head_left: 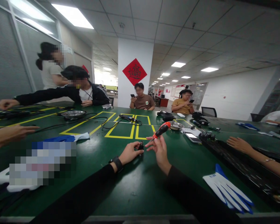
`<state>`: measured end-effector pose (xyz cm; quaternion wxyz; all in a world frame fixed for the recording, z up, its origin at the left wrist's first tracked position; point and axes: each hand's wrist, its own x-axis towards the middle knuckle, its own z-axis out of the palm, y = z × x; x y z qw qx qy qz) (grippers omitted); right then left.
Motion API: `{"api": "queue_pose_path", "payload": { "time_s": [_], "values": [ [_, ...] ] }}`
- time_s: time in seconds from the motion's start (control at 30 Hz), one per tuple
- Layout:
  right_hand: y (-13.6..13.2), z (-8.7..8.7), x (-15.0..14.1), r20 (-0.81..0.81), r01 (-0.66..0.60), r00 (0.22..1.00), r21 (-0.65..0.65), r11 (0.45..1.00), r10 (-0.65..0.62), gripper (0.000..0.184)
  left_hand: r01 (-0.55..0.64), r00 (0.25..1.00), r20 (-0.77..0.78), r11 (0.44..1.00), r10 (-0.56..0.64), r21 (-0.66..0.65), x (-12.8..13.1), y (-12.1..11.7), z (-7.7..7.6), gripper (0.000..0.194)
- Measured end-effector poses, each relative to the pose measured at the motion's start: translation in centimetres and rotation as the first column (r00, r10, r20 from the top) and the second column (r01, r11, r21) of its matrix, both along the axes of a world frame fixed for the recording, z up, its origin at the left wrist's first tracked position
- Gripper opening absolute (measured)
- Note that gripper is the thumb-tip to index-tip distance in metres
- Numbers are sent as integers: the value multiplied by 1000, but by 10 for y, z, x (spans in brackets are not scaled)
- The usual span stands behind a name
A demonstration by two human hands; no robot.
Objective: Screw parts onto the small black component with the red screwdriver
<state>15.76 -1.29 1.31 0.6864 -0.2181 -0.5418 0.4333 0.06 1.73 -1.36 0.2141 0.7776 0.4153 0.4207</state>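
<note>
Between the thumb and fingers of my left hand point(128, 153) stands a small black cylindrical part point(141, 145), roughly upright over the green table point(130, 193). Its lower end is close to the tabletop; whether it touches I cannot tell. My right hand point(161, 153) grips a screwdriver point(162, 129) with a red and black handle. The tool is tilted, its handle up to the right and its thin shaft slanting down left toward the black part. Fingers partly hide the shaft, and its tip is hard to make out.
White-and-blue gloves point(228, 189) lie at the right, near a long black tray point(238, 168). Beyond are a phone point(192, 137), metal bowls point(73, 114) and a black cable tool point(128, 118). Other people's hands point(240, 145) reach in from both sides.
</note>
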Motion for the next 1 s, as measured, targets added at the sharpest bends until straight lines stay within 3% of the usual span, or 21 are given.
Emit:
{"api": "queue_pose_path", "payload": {
  "time_s": [0.37, 0.57, 0.87, 1.0],
  "values": [
    [0, -3, -2, 1, 143, 990, 27, 989, -143, 28, 35, 999, -10, 999, -35, -17, 0, -2, 3, 22],
    [-5, -1, -3, -4, 84, 996, 56, 995, -84, 23, 24, 999, -23, 1000, -24, -3, 0, -2, 2, 25],
    [0, -6, -4, -10, 206, 978, 36, 978, -206, 28, 26, 1000, -8, 999, -26, -23, 0, -3, 4, 22],
    [-2, -5, -2, -15, 149, 989, 48, 988, -149, 22, 21, 1000, -12, 1000, -21, -12, 0, -3, 4, 23]
  ]
}}
